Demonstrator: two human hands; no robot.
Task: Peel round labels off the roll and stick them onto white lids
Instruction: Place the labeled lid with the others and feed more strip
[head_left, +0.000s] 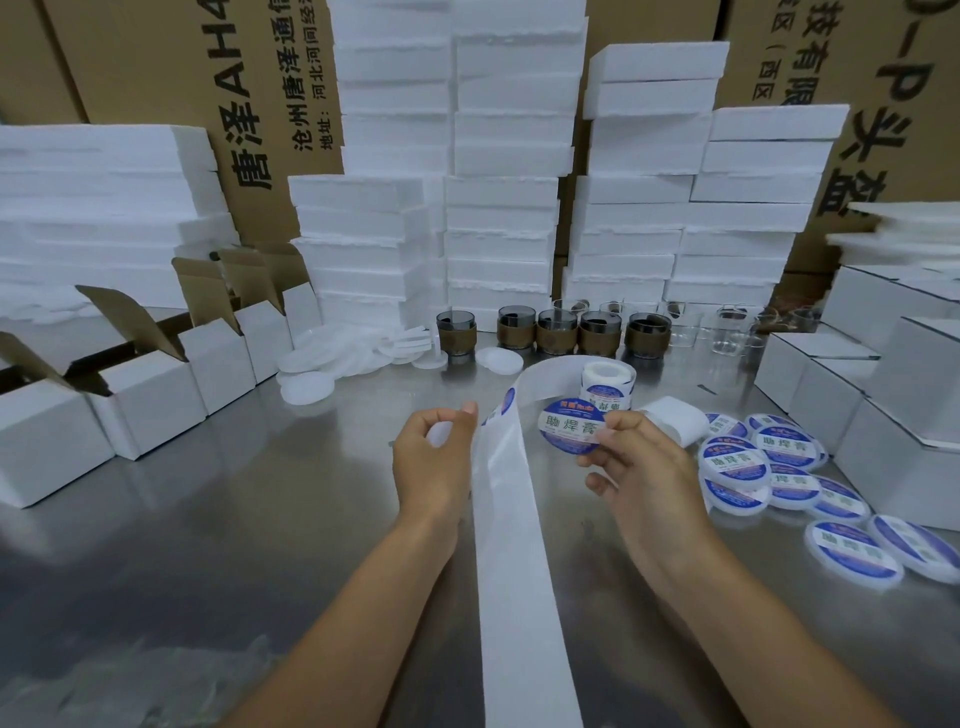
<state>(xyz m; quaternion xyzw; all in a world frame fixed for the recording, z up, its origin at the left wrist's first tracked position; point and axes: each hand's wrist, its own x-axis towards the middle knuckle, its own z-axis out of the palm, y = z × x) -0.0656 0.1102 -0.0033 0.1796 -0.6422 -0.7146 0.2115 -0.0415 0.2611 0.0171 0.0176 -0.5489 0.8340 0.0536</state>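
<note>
A bare white backing strip (511, 545) runs up the steel table (234, 545) between both forearms and curls back to the roll (607, 383), which stands on the table just beyond the hands. The left hand (434, 457) is clamped on a plain white lid (441, 434), and the right hand (636, 462) pinches a round blue label (569, 423) by its edge between thumb and forefinger, clear of the strip. Labelled lids (735, 460) lie piled at right; blank lids (332, 364) lie farther left, before foam stacks (498, 218).
</note>
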